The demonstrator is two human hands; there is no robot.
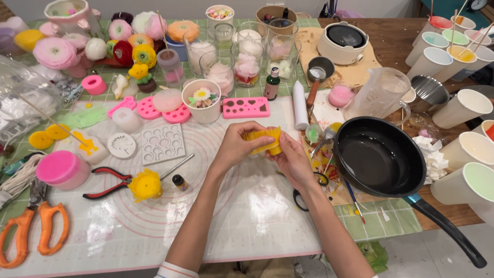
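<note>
i see a table (396,41) under a white work mat (247,216), with orange scissors (31,231), red pliers (105,183), pink moulds (246,107) and a black pan (381,154) on it

Both hands (265,149) together, fingers curled (gripping)

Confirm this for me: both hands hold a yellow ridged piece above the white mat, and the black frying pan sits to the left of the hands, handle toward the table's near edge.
Not quite. The head view shows the black frying pan to the right of the hands, not the left. The rest stands: the left hand and right hand hold the yellow ridged piece above the white mat, and the pan's handle points toward the near edge.
</note>
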